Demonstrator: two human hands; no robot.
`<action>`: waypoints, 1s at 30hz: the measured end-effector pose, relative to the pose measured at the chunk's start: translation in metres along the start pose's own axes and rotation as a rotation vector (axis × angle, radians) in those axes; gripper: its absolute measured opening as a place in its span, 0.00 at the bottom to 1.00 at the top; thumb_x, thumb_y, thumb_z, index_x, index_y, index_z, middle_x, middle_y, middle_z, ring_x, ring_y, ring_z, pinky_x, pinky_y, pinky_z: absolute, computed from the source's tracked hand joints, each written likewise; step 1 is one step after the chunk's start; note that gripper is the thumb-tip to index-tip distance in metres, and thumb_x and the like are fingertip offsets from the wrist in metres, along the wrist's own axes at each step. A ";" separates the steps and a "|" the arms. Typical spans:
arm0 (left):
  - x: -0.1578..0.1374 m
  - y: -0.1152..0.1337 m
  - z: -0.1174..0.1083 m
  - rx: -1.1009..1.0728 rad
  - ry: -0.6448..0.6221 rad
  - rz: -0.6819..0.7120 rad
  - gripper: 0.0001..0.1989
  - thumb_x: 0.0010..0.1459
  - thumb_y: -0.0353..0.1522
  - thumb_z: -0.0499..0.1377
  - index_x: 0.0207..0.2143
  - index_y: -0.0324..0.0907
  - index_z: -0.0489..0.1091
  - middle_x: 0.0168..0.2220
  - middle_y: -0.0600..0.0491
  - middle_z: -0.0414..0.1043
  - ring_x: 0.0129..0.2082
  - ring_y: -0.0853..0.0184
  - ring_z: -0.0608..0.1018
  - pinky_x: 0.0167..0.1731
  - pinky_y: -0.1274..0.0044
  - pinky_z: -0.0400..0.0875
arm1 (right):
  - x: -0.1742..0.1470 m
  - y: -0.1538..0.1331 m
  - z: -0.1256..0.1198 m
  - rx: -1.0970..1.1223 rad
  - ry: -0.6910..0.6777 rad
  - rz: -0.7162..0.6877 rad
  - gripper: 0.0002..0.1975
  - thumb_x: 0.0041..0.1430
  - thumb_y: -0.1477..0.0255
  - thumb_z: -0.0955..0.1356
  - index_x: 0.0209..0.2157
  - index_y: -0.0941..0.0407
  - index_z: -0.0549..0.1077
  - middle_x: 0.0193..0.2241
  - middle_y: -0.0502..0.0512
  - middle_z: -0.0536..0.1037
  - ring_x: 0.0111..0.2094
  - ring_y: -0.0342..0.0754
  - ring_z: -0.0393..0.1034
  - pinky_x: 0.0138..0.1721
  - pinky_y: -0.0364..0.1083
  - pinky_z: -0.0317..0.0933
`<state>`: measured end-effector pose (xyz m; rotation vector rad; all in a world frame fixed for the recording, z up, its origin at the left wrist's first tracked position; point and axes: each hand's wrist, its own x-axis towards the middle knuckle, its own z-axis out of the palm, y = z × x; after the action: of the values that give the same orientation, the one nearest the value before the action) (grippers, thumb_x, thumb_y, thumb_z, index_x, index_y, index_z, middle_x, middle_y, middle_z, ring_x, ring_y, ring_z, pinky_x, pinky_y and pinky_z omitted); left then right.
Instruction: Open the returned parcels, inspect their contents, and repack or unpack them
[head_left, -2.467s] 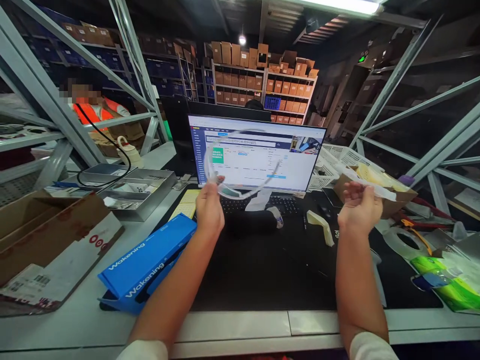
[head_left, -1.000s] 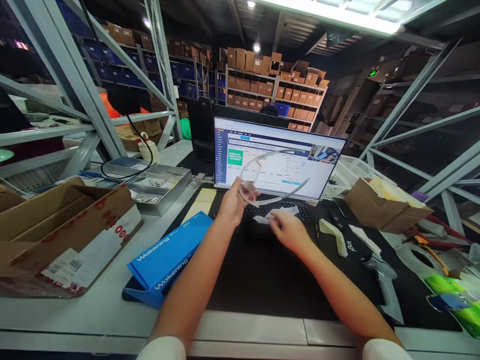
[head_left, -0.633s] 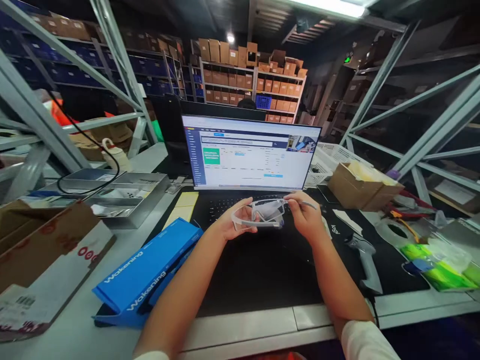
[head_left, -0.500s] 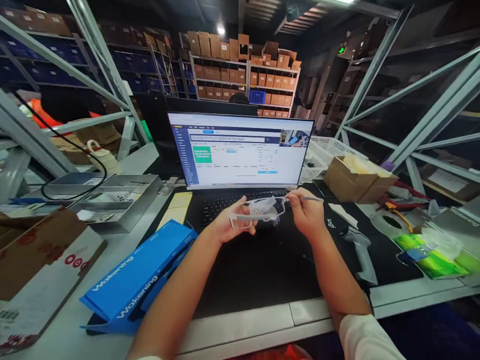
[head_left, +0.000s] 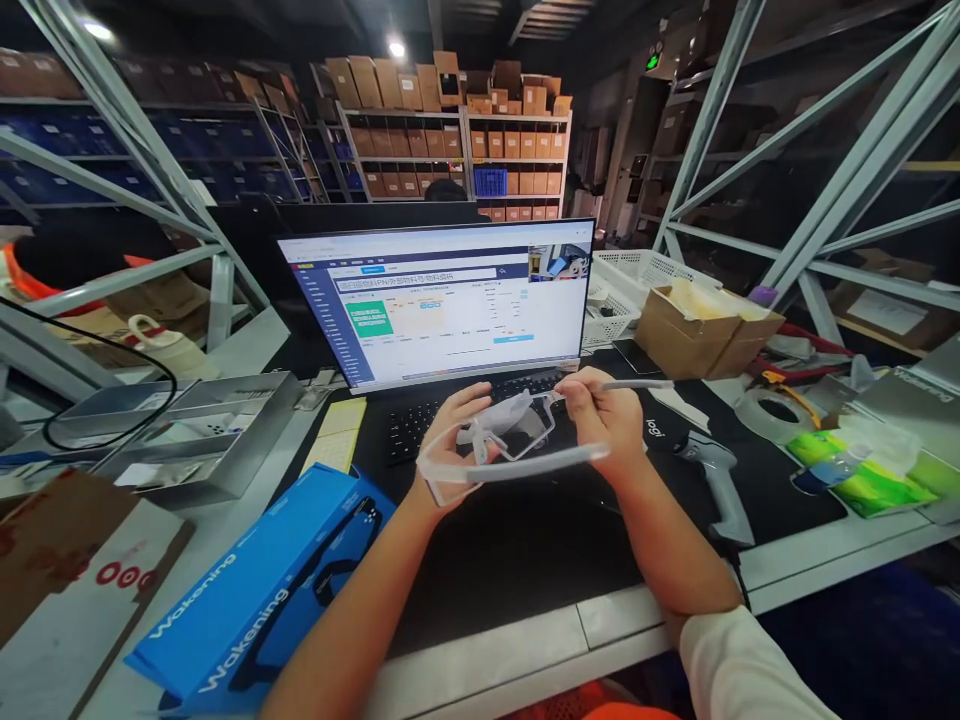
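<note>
Clear-framed glasses (head_left: 536, 465) are held up in front of me, above a black desk mat (head_left: 517, 570). My right hand (head_left: 613, 425) pinches them at the right hinge, and one temple arm sticks out past it to the right. The other temple arm stretches across toward my right wrist. Behind the left lens, my left hand (head_left: 448, 418) is curled round the frame, its fingers partly seen through it. A whitish, translucent piece (head_left: 504, 412) shows near the middle of the glasses; I cannot tell what it is.
Beyond my hands stand a keyboard (head_left: 409, 430) and a lit monitor (head_left: 450, 310). A blue box (head_left: 262, 590) lettered "Wakening" lies left, near metal trays (head_left: 247, 440) and a cardboard box (head_left: 97, 590). At right are a barcode scanner (head_left: 716, 485), tape roll (head_left: 776, 415) and open carton (head_left: 697, 335).
The glasses have turned and come nearer, so a temple arm now crosses in front of the lenses. My left hand's fingers have straightened somewhat. The whole view has shifted slightly.
</note>
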<state>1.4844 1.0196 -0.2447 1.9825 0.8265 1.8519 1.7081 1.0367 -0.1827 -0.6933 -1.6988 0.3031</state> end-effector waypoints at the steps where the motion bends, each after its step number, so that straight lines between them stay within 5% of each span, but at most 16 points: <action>1: 0.001 0.006 0.000 -0.008 0.027 0.019 0.22 0.56 0.39 0.70 0.53 0.50 0.76 0.58 0.43 0.73 0.60 0.51 0.74 0.61 0.55 0.67 | 0.000 0.000 0.000 0.052 -0.023 0.074 0.17 0.71 0.61 0.63 0.33 0.55 0.76 0.22 0.50 0.71 0.25 0.45 0.67 0.29 0.45 0.60; 4: 0.003 0.024 0.000 -0.082 0.079 -0.037 0.18 0.52 0.36 0.73 0.47 0.49 0.80 0.48 0.46 0.80 0.51 0.54 0.80 0.53 0.62 0.75 | 0.003 0.003 0.006 0.266 -0.120 0.352 0.21 0.66 0.53 0.66 0.31 0.56 0.76 0.18 0.47 0.67 0.20 0.42 0.61 0.24 0.44 0.55; 10: 0.008 0.037 -0.004 -0.322 0.263 -0.466 0.14 0.40 0.32 0.78 0.31 0.43 0.81 0.29 0.53 0.83 0.31 0.65 0.84 0.35 0.77 0.80 | 0.004 0.023 0.038 0.707 -0.265 0.716 0.27 0.51 0.46 0.73 0.27 0.57 0.72 0.17 0.44 0.64 0.16 0.39 0.57 0.19 0.42 0.48; 13: 0.013 0.040 -0.007 -0.371 0.272 -0.544 0.15 0.34 0.33 0.79 0.26 0.42 0.80 0.26 0.52 0.82 0.29 0.61 0.85 0.34 0.74 0.82 | 0.000 0.029 0.050 0.808 -0.299 0.767 0.27 0.49 0.46 0.74 0.27 0.58 0.71 0.17 0.44 0.64 0.16 0.38 0.57 0.20 0.41 0.46; 23: 0.015 0.053 -0.017 -0.398 0.143 -0.589 0.14 0.36 0.35 0.79 0.25 0.42 0.80 0.30 0.47 0.84 0.31 0.54 0.86 0.34 0.68 0.83 | -0.006 0.028 0.055 0.925 -0.359 0.854 0.26 0.47 0.49 0.76 0.27 0.58 0.71 0.17 0.44 0.64 0.16 0.37 0.55 0.20 0.41 0.45; 30: 0.017 0.052 -0.035 -0.261 0.070 -0.569 0.20 0.44 0.38 0.76 0.40 0.39 0.82 0.39 0.42 0.84 0.42 0.51 0.85 0.44 0.63 0.81 | -0.007 0.020 0.055 0.923 -0.353 0.871 0.25 0.48 0.50 0.77 0.27 0.58 0.71 0.17 0.43 0.65 0.16 0.37 0.55 0.20 0.40 0.45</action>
<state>1.4605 0.9829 -0.1961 1.3498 0.9843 1.5954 1.6625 1.0577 -0.2126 -0.6369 -1.2488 1.7684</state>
